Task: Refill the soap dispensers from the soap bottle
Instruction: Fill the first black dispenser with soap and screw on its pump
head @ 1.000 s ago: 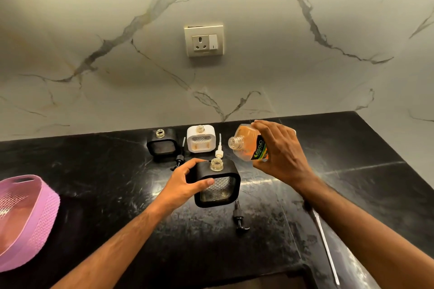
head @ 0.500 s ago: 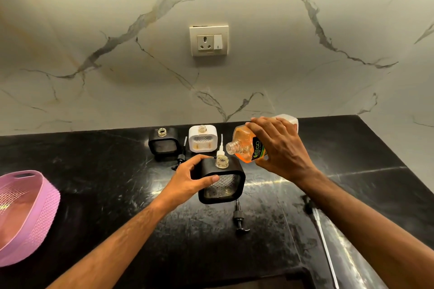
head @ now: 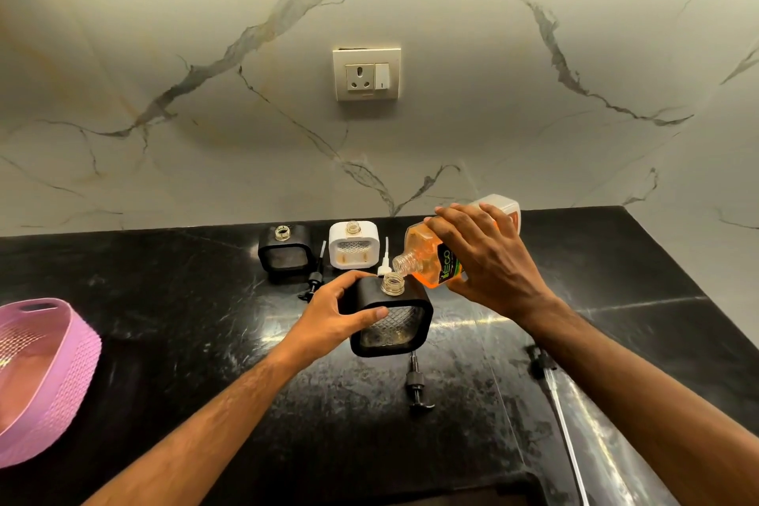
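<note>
Nearest the camera, a black pump head [head: 418,386] lies loose on the black countertop [head: 205,341], just in front of the near dispenser [head: 392,318]. The left hand [head: 334,314] grips this black-framed dispenser, thumb across its front face and fingers curled round its left side and top, holding it upright. Its threaded neck [head: 393,283] is uncapped.

The right hand [head: 484,255] wraps the soap bottle [head: 435,259] from above, fingers curled over its body. Over the last 1 second the bottle has swung down and in: its open mouth [head: 404,261], which stood apart from the dispenser and higher, now sits just above and right of the neck, nearly touching. The orange soap has pooled toward the mouth, but no stream is visible. So aiming looks finished and pouring seems about to start; a little more tilt should bring flow, and a narrow neck leaves small margin for a spill.

Farther back, 2 more uncapped dispensers wait, a white dispenser [head: 353,244] and a second black dispenser [head: 284,249], with their pumps lying beside them. A pink basket [head: 49,378] sits at the far left.
</note>
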The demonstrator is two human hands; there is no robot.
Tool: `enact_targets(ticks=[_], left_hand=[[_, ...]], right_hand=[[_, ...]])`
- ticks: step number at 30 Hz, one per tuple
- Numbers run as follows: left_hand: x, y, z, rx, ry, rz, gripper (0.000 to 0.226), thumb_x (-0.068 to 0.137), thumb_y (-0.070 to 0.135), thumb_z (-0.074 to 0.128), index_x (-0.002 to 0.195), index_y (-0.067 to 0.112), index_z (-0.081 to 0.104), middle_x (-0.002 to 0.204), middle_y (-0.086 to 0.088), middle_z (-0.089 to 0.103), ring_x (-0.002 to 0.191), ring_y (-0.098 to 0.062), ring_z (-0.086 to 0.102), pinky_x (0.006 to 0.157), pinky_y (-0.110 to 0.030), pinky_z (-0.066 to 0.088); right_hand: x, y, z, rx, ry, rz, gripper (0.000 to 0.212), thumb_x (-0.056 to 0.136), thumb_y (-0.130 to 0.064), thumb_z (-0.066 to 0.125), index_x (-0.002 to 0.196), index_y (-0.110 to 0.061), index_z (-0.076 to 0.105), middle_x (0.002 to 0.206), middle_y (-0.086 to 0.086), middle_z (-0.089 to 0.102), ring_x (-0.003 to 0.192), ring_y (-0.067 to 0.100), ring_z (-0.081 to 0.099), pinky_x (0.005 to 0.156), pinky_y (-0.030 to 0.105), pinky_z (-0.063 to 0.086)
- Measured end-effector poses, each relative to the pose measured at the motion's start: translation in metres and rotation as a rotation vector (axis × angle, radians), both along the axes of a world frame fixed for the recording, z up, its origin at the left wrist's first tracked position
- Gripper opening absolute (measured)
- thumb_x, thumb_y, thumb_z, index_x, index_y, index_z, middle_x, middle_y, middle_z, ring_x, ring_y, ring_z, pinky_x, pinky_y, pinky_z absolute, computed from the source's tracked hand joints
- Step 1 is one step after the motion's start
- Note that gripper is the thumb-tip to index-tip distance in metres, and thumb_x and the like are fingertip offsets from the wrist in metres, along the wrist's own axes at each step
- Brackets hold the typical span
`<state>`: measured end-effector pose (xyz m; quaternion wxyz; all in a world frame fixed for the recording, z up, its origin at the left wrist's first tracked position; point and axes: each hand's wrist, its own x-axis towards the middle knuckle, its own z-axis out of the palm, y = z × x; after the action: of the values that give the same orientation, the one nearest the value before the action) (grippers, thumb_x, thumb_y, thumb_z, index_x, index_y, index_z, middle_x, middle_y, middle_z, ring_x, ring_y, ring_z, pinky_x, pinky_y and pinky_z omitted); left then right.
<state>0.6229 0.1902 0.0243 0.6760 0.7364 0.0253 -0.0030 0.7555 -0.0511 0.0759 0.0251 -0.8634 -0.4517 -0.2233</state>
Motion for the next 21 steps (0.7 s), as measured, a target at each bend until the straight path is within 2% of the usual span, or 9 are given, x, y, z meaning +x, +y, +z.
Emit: enact_targets(ticks=[11, 18, 21], left_hand=[[0.0027, -0.0002, -0.0026, 0.005, -0.003, 0.004, 0.047, 0.077, 0.029, 0.082, 0.12, 0.026, 0.064, 0.116, 0.005, 0.072, 0.109, -0.014, 0.069, 0.09, -0.032, 0.059], [0.0018, -0.0022, -0.0023, -0.005, -0.002, -0.005, 0.045, 0.078, 0.027, 0.08, 0.119, 0.026, 0.063, 0.114, 0.011, 0.072, 0.108, -0.01, 0.069, 0.084, -0.025, 0.058], [0.001, -0.0023, -0.002, -0.008, -0.004, 0.0, 0.044, 0.079, 0.026, 0.08, 0.119, 0.026, 0.063, 0.113, 0.008, 0.073, 0.108, -0.01, 0.069, 0.083, -0.024, 0.058]], right_hand=[[0.0015, 0.0003, 0.0023, -0.029, -0.057, 0.004, 0.089, 0.068, -0.037, 0.086, 0.144, -0.019, 0.043, 0.147, 0.013, 0.053, 0.135, 0.037, 0.05, 0.112, 0.058, 0.034], [0.003, 0.0007, 0.0017, -0.044, -0.08, 0.008, 0.089, 0.068, -0.037, 0.087, 0.143, -0.019, 0.043, 0.147, 0.014, 0.053, 0.134, 0.038, 0.05, 0.112, 0.06, 0.034], [0.0041, 0.0, 0.0028, -0.052, -0.092, 0.005, 0.088, 0.068, -0.036, 0.087, 0.143, -0.019, 0.044, 0.147, 0.014, 0.052, 0.135, 0.038, 0.05, 0.112, 0.06, 0.034]])
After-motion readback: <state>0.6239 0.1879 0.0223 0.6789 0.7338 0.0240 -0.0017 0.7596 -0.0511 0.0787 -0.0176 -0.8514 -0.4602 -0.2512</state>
